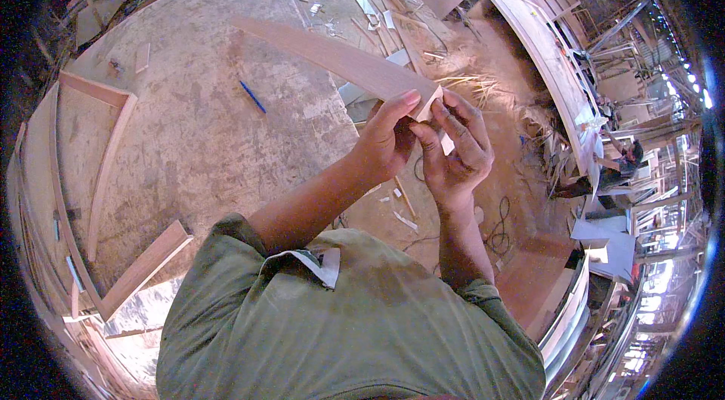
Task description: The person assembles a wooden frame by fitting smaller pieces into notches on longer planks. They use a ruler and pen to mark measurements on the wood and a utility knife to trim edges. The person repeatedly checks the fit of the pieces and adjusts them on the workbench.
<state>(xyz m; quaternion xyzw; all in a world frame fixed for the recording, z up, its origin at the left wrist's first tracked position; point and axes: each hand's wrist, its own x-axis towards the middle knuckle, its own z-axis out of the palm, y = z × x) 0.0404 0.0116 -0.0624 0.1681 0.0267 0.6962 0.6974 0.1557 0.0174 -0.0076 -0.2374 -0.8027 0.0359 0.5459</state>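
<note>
A long, flat wooden board (332,56) reaches from my hands toward the far left, over the worktable. My left hand (389,136) grips its near end, thumb on the upper face and fingers underneath. At that same end, the closed fingers of my right hand (459,155) pinch the board's corner. A small pale piece (447,143) shows between the right fingers; whether it is loose or part of the board I cannot tell.
The worn worktable (204,128) carries a blue pen (253,96), a small wood scrap (143,58) and an open wooden frame (113,94) at left. Offcuts and shavings (476,83) litter the floor. Another person (623,162) is at the far right, beside a long panel (536,45).
</note>
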